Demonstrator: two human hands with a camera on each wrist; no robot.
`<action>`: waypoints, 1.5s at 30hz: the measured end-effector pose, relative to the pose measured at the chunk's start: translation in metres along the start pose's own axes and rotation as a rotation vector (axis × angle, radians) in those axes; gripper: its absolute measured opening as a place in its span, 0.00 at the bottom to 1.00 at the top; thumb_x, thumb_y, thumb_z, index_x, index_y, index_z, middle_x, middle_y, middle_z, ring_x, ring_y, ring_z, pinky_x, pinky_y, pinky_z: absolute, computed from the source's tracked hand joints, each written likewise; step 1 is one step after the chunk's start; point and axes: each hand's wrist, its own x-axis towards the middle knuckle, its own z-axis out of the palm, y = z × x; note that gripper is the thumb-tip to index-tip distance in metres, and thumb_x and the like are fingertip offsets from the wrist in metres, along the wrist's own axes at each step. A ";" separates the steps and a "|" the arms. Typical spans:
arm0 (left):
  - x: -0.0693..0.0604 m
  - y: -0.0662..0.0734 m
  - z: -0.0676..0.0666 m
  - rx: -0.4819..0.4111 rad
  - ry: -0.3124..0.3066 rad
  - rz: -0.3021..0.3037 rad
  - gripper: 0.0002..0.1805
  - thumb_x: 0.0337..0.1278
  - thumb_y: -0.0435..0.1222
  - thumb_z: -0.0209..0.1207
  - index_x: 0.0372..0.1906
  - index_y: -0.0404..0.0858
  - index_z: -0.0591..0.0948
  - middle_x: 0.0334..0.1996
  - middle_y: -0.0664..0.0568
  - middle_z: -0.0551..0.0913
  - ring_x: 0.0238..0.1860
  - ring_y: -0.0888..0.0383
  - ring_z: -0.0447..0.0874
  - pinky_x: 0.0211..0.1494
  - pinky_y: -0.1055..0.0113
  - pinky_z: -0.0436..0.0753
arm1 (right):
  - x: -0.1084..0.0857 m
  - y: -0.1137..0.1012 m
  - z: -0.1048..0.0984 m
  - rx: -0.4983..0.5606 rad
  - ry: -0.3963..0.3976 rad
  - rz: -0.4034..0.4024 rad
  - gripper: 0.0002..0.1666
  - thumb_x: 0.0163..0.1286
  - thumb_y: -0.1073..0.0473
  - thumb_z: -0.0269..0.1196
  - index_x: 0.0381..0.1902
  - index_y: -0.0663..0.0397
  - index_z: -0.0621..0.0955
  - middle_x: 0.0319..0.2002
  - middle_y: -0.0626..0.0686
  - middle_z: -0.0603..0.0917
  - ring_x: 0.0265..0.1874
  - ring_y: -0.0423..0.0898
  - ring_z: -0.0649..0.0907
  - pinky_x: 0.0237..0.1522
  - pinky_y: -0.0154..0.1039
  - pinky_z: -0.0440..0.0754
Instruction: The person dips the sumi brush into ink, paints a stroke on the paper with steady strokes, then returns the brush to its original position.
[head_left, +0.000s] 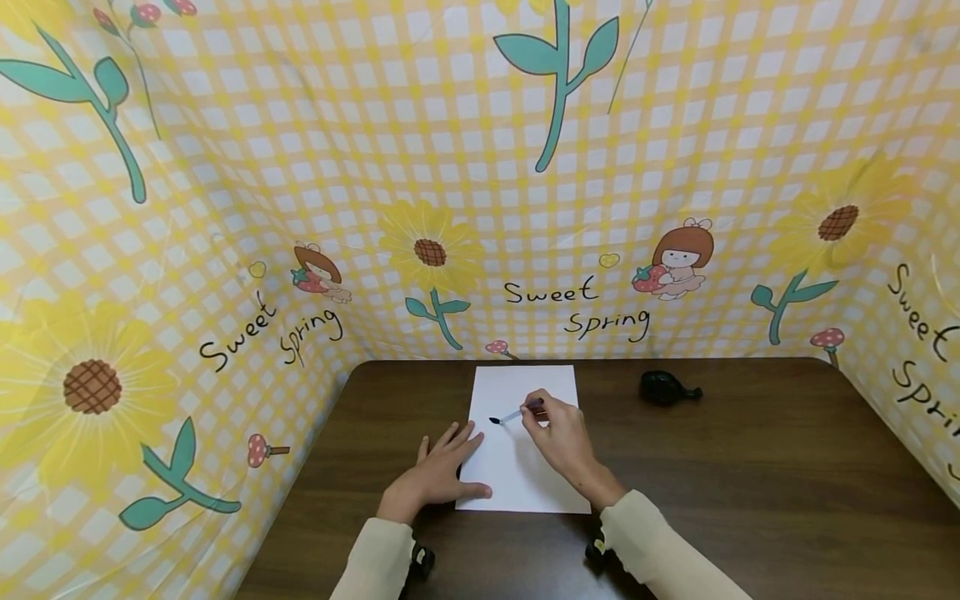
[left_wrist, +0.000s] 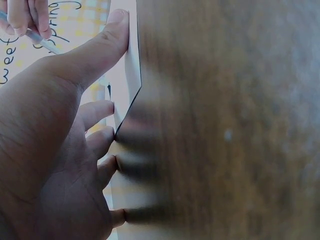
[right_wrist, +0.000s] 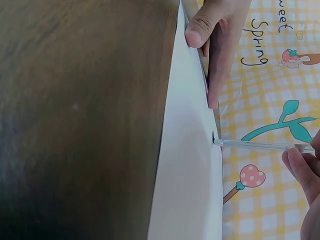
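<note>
A white sheet of paper (head_left: pixel 525 483) lies on the dark wooden table. My left hand (head_left: pixel 438 475) rests over the sheet's left edge, fingers spread and thumb on the paper; the left wrist view shows the same hand (left_wrist: pixel 60 130) close up. In my right hand (head_left: pixel 561 437) I pinch a brush (head_left: pixel 512 415) with a clear handle and a dark tip. Its tip is at the upper left part of the sheet, and in the right wrist view the brush (right_wrist: pixel 255 145) meets or nearly meets the paper. Whether the dark spot there is only bristles, I cannot tell.
A black, rounded object with a narrow neck (head_left: pixel 663 388) lies at the back of the table (head_left: pixel 750 467), right of the paper. Yellow checked cloth (head_left: pixel 480 167) with sunflowers hangs behind and along both sides.
</note>
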 end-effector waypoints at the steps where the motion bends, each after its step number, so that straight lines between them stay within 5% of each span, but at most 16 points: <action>1: 0.000 0.000 0.000 0.001 0.000 0.000 0.55 0.57 0.66 0.70 0.85 0.50 0.62 0.88 0.51 0.51 0.89 0.41 0.43 0.81 0.23 0.40 | 0.000 0.000 0.000 -0.004 0.002 0.000 0.05 0.70 0.67 0.71 0.39 0.54 0.85 0.36 0.53 0.93 0.36 0.47 0.94 0.36 0.38 0.92; 45: -0.001 -0.002 -0.001 -0.034 -0.005 0.023 0.55 0.58 0.65 0.70 0.86 0.49 0.61 0.88 0.49 0.50 0.89 0.40 0.41 0.80 0.22 0.37 | -0.004 0.005 -0.033 -0.034 0.017 0.040 0.03 0.70 0.66 0.71 0.38 0.56 0.85 0.36 0.54 0.93 0.37 0.48 0.94 0.36 0.40 0.92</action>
